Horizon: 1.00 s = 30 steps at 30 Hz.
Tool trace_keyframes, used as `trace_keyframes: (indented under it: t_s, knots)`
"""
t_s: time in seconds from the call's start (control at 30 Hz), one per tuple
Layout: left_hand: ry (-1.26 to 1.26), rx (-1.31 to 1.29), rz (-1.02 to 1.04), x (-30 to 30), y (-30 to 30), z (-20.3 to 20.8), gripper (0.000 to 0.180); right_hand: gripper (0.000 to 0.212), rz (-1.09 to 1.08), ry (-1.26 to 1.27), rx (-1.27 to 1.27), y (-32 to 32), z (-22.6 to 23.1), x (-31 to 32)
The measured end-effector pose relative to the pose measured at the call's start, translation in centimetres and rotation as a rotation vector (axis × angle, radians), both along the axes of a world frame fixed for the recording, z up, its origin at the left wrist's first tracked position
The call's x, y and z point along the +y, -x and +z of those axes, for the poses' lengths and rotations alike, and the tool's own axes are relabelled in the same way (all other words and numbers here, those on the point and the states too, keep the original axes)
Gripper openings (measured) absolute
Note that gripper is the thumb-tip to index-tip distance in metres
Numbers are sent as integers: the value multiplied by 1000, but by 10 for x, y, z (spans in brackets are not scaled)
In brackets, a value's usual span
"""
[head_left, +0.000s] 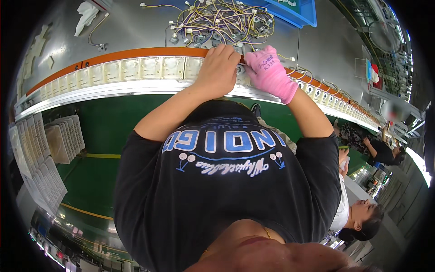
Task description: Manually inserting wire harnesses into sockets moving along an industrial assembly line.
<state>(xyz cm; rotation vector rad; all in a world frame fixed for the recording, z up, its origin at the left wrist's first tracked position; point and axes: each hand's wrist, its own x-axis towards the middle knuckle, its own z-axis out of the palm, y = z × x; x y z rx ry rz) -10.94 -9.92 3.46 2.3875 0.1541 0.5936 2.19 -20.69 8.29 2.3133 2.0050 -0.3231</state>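
My bare left hand [218, 68] bends over the orange rail [167, 51], its fingers curled together and their tips hidden from view. Close beside it, my right hand [270, 72] wears a pink glove and has its thumb and fingers pressed together at the same rail. What either hand grips cannot be made out. Between and below the fingers sits a small pale housing [243, 75] with a dark round part in it. Square translucent housings [150, 68] stand in a row along the rail to the left. Just beyond my hands lies a tangled heap of wire leads [222, 20] with white connectors and grey parts.
A blue bin [308, 13] stands at the far right of the metal table [136, 27]. One loose wire lead [93, 36] and a white crumpled piece [86, 17] lie far left. White trays [68, 136] are stacked at left. Other people [360, 217] work at right.
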Motion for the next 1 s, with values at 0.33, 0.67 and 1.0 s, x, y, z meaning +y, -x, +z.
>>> trace_keyframes:
  t_s: [0.33,0.67,1.0]
  knots:
    - [20,-32,72,2,2,-6,16,28,-318,-259,796,-64,-5,33]
    - [-30,-33,53,1,-10,-9,11,30,-501,44,241,-121,-104,74]
    - [-9,24,23,-1,-3,-3,9,24,-394,-936,291,-107,-5,35]
